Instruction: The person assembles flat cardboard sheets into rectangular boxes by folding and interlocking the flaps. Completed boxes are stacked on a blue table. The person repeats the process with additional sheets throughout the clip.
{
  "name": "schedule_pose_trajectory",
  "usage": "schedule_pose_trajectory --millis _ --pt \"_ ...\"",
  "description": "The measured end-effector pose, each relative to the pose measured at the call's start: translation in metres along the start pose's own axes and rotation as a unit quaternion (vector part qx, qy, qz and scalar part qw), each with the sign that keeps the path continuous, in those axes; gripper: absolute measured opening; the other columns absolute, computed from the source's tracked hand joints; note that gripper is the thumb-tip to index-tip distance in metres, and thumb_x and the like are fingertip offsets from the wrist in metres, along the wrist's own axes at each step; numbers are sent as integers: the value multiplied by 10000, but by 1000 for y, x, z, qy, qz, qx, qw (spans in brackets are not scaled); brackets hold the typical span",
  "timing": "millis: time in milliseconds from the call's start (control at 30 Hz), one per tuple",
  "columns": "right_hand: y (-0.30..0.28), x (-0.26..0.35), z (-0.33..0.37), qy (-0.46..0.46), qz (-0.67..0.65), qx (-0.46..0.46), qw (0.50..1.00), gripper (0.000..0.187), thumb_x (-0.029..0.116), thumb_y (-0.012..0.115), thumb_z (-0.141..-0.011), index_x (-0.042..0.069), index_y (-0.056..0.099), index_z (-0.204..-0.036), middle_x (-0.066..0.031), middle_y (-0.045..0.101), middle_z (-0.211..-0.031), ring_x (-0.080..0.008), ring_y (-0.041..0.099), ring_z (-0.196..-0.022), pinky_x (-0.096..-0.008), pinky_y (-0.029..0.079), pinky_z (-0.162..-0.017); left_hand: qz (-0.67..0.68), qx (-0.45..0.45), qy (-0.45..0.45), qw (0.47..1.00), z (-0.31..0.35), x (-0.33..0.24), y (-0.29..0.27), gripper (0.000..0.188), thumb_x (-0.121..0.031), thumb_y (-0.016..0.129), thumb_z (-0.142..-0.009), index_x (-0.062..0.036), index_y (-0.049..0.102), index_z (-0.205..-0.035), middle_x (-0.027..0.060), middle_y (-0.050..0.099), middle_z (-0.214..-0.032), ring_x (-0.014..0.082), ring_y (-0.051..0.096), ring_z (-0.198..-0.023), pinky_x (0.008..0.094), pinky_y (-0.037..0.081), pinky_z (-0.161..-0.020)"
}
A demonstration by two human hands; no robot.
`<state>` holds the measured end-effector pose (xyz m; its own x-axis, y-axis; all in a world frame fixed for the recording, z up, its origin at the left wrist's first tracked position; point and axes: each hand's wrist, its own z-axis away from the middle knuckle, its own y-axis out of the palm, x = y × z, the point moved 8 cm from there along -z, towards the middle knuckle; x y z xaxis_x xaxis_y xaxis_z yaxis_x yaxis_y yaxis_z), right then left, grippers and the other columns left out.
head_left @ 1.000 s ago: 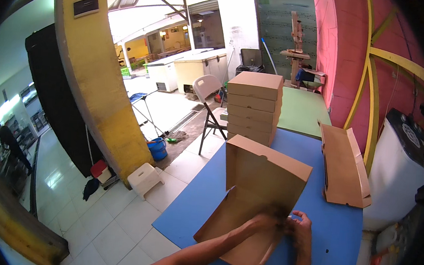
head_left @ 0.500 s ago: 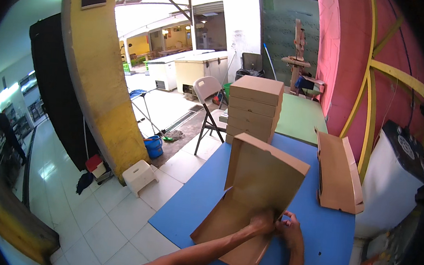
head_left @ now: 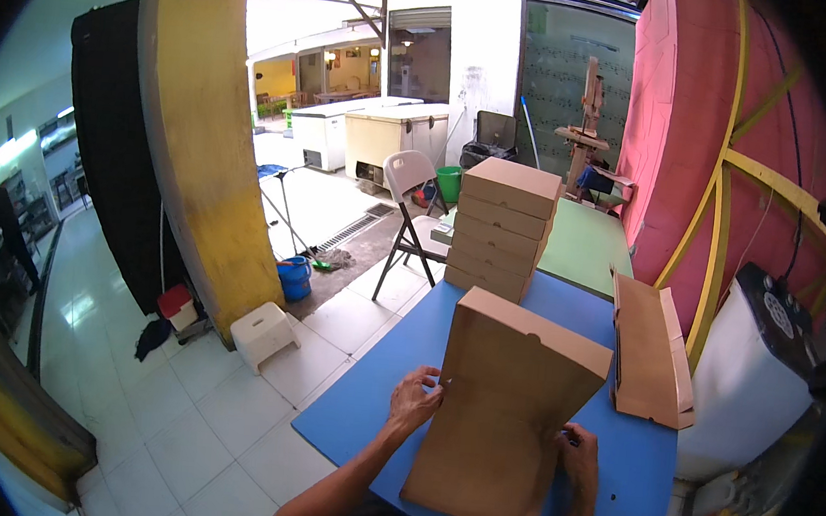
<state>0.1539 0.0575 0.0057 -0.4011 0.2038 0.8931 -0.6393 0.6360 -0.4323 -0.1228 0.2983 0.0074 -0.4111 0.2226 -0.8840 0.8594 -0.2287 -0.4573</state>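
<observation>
An open brown cardboard box (head_left: 508, 411) stands in front of me on the blue table (head_left: 644, 470), its lid raised and its base toward me. At the left edge, where lid and base meet, my left hand (head_left: 415, 401) has its bent fingers closed on the cardboard. My right hand (head_left: 579, 457) is at the opposite edge, fingers curled against the side near the fold. The box partly hides the fingertips of both hands. Inside, the box shows bare brown board.
Behind the box rises a stack of several closed cardboard boxes (head_left: 498, 231). A partly folded cardboard piece (head_left: 653, 350) lies at the table's right. A green table (head_left: 584, 247) adjoins the far end. A folding chair (head_left: 412, 214) and a white stool (head_left: 264, 334) stand to the left.
My left hand has moved from inside the right corner to the box's left edge. The right hand stays by the right side. The box has turned to face me more squarely.
</observation>
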Motion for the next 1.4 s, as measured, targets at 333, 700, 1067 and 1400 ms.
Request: schedule_pose_trajectory --millis 333,700,1067,1400 --pt "-2 84 58 -59 142 -26 988 241 133 671 -925 -25 705 -1104 -81 681 -803 -143 631 -688 -307 557 -593 113 228 25 967 8 29 50 371 -299 695 -856 -112 735 -1174 88 767 -1006 216 722 -887 339 547 -817" --pt "173 55 -6 11 1 247 969 266 207 632 -974 -32 702 -1066 -149 723 -925 -244 682 -893 -376 548 -785 104 218 75 967 37 18 43 434 -143 652 -848 -106 661 -1280 89 742 -1085 218 708 -964 368 549 -876" --pt "181 69 -7 -16 -137 318 938 161 130 712 -903 -7 701 -987 -60 696 -852 -135 653 -706 -278 526 -585 94 182 56 977 50 39 34 598 -175 704 -815 -66 543 -1380 162 684 -1168 296 706 -966 400 569 -879" --pt "192 61 -10 -25 -68 270 960 106 87 755 -859 -2 702 -881 -57 694 -733 -123 637 -617 -291 498 -525 325 170 -133 921 43 62 43 493 -150 815 -833 13 639 -1263 65 719 -895 130 659 -800 257 490 -616"
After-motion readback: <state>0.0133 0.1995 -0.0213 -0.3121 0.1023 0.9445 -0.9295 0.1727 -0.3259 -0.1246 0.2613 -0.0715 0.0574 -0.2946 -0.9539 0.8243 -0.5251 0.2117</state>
